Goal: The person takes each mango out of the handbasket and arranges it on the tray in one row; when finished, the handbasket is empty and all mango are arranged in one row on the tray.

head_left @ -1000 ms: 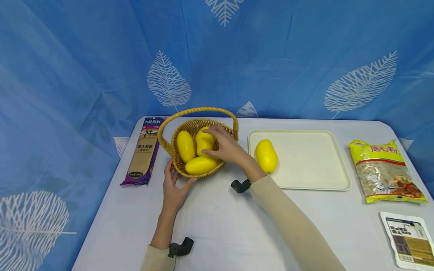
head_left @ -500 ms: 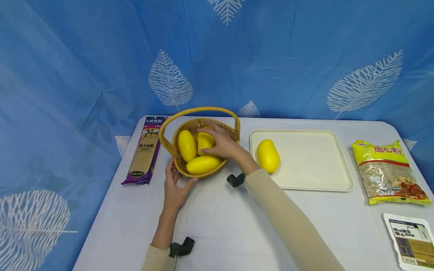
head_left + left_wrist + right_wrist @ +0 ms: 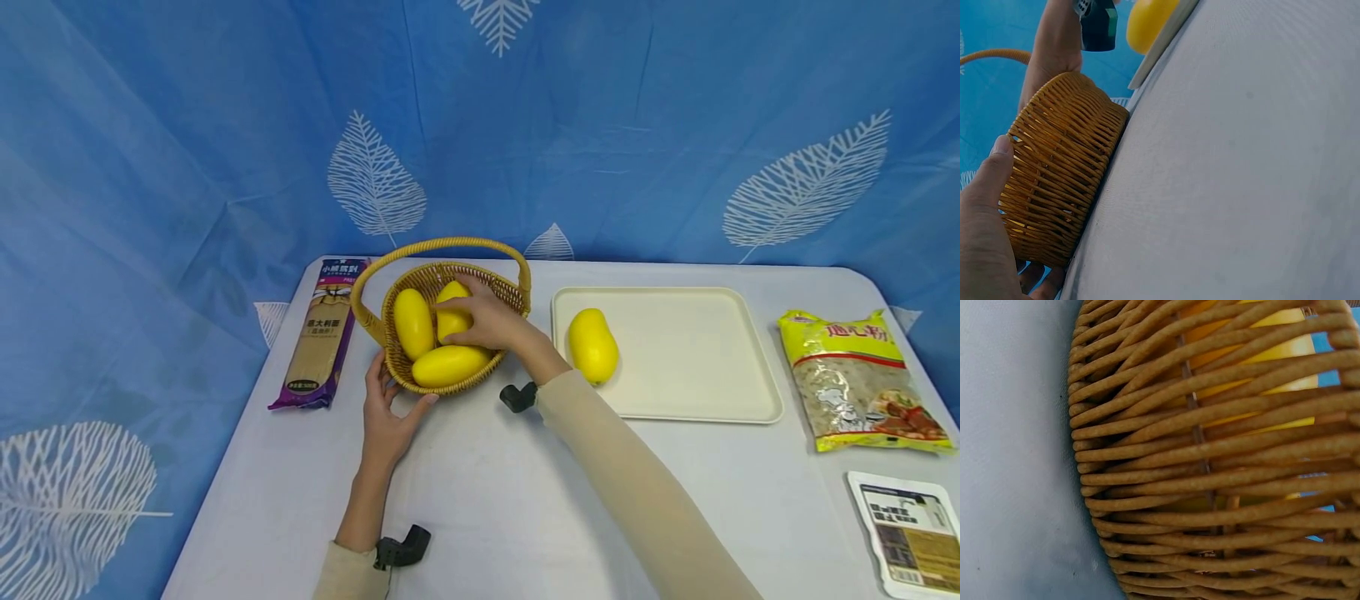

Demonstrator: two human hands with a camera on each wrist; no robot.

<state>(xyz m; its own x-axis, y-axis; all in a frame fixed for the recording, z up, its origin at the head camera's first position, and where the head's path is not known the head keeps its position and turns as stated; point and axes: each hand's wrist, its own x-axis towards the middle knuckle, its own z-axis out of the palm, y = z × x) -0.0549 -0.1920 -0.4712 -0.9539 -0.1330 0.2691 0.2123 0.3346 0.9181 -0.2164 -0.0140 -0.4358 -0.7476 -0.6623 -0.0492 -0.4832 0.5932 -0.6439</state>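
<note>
A woven wicker basket [image 3: 495, 364] with a tall arched handle stands on the table, holding three yellow mangoes. My left hand [image 3: 386, 425] grips its front left side; in the left wrist view the thumb lies near the rim. Inside the basket, my right hand [image 3: 491, 321] holds the back right mango [image 3: 452, 321], fingers over its top and far side. Beside it lie the left mango [image 3: 413, 325] and the front mango [image 3: 450, 366]. The wicker wall [image 3: 1210, 450] fills most of the right wrist view and hides the right hand.
To the right, a cream tray [image 3: 690, 358] bears one mango [image 3: 593, 346] at its left end. A purple spaghetti packet [image 3: 318, 333] lies left of the basket. At far right are a yellow macaroni bag [image 3: 862, 379] and a flat white-edged packet [image 3: 907, 533].
My right hand has settled deeper into the basket, and its fingers have closed around the back right mango. The left hand stays at the basket's side.
</note>
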